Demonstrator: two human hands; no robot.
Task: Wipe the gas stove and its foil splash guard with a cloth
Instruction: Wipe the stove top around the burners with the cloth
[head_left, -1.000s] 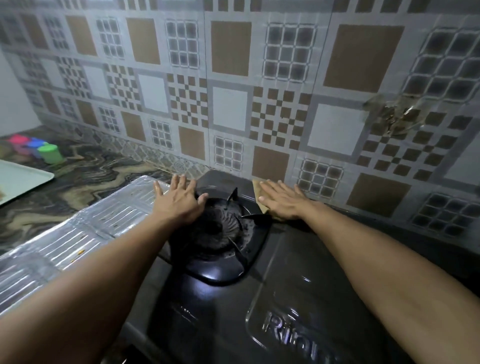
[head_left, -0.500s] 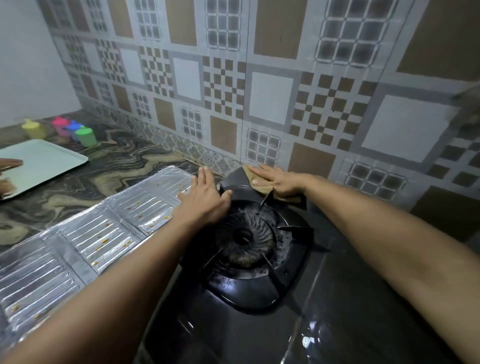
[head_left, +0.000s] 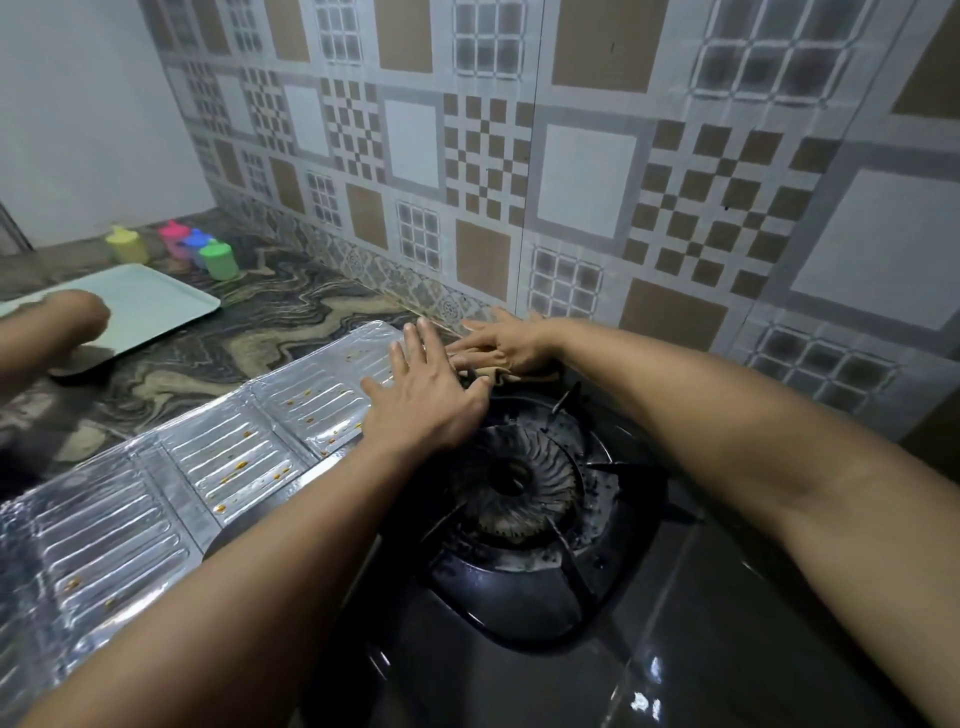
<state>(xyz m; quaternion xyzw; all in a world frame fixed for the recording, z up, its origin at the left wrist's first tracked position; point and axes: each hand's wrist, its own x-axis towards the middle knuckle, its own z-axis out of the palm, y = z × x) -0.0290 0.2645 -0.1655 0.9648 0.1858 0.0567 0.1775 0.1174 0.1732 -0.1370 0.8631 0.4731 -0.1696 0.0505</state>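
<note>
1. Glossy black gas stove (head_left: 701, 623).
2. Silver ribbed foil splash guard (head_left: 130, 525), flecked orange.
3. Tan cloth (head_left: 491, 372).
4. Brown-and-cream swirled marble counter (head_left: 291, 317).
5. Brown, white, grey checkered wall tiles (head_left: 587, 171).
6. Yellow, pink, blue, green cups (head_left: 218, 260).
7. Pale mint tray (head_left: 150, 306).

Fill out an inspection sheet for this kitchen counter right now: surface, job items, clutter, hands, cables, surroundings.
Surface: marbled stone counter.
Job's things: black gas stove, burner grimy; foil splash guard lying flat beside it, flecked with orange spots; tan cloth at the stove's back edge.
Clutter: pale tray; four coloured cups; another person's arm over the tray.
Hands: left hand flat across foil and stove edge; right hand pressing the cloth.
Cables: nothing seen.
Surroundings: patterned tile wall.
</note>
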